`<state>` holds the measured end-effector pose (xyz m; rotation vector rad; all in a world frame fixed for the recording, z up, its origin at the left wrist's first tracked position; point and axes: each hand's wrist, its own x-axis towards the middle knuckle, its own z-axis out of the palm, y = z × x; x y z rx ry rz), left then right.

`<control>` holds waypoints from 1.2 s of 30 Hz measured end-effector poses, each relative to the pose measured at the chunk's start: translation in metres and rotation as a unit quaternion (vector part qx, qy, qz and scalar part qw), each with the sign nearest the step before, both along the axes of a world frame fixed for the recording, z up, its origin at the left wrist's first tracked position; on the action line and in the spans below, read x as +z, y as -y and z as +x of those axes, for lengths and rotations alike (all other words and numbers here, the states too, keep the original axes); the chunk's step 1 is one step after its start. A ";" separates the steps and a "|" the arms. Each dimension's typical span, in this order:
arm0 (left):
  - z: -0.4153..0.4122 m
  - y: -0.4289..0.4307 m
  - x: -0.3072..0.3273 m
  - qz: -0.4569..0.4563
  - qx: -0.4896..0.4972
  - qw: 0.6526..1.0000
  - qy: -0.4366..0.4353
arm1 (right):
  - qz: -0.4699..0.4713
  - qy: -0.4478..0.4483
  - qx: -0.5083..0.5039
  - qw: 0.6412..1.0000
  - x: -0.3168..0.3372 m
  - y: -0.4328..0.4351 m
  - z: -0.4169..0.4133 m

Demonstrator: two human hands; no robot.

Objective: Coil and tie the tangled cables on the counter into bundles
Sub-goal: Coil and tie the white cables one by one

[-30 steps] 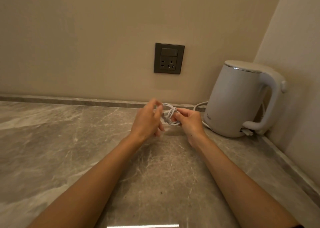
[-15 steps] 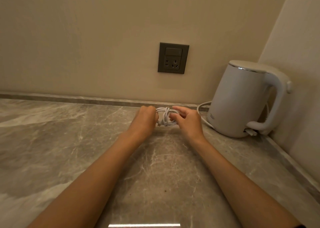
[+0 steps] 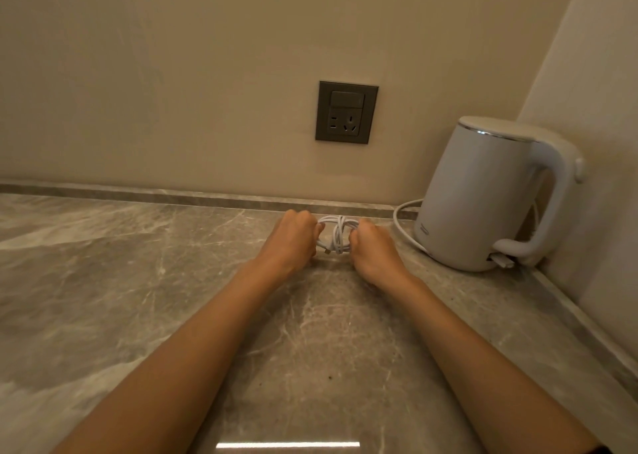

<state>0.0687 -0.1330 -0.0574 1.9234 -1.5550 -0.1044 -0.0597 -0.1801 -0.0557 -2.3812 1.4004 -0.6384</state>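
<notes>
Both hands have closed into fists since a second ago: the left hand (image 3: 293, 237) and right hand (image 3: 371, 250) each grip one end of the white cable bundle (image 3: 336, 234), held just above the surface (image 3: 138, 281) near the kettle (image 3: 483, 194). Uneven pulling could slip the wrap and loosen the coil.

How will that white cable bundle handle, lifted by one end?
Likely light: the white cable bundle is thin cord, gripped between left hand and right hand. Wraps round its middle should hold loops together; ends may sag.
</notes>
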 end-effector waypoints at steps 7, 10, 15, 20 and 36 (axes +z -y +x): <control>-0.001 -0.008 0.007 -0.032 0.032 0.993 -0.109 | 0.033 0.136 0.036 0.989 0.001 -0.002 0.003; 0.003 -0.008 0.007 -0.038 0.058 0.988 -0.137 | 0.038 0.210 0.066 0.975 0.004 -0.008 0.001; -0.001 -0.009 0.009 -0.033 0.050 0.983 -0.173 | -0.067 0.208 0.083 0.972 -0.006 -0.007 0.006; -0.005 -0.010 0.008 -0.015 0.011 0.981 -0.193 | -0.120 0.174 0.111 0.971 -0.008 -0.001 0.003; 0.001 -0.025 0.022 0.029 0.024 0.969 -0.245 | 0.073 0.303 0.067 0.948 -0.002 0.001 0.005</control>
